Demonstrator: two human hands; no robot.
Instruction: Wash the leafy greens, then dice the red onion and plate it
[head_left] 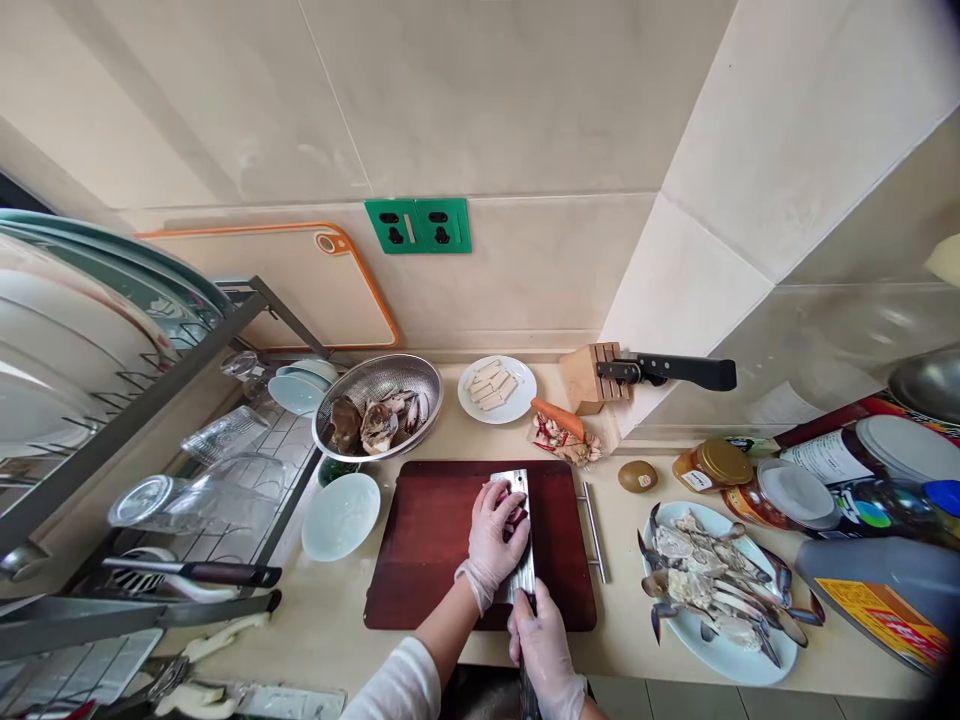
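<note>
Both my hands wear thin clear gloves. My right hand (546, 645) is wrapped round the black handle of a cleaver (527, 560), whose broad blade points away from me over the dark red-brown cutting board (435, 540). My left hand (491, 540) curls its fingers over some purple-red pieces (514, 508), pressing them against the blade; they look like cut onion, though the fingers partly hide them. To the left of the board stands a pale bowl (341, 517). A metal colander (433, 420) with shellfish and brown pieces sits behind it.
A plate of pale strips (491, 388), a carrot (559, 418) and a knife block (592, 378) stand at the back. On the right are a plate of cut crabs (720, 590), a kiwi (637, 476), jars and bottles. A dish rack (240, 545) fills the left side.
</note>
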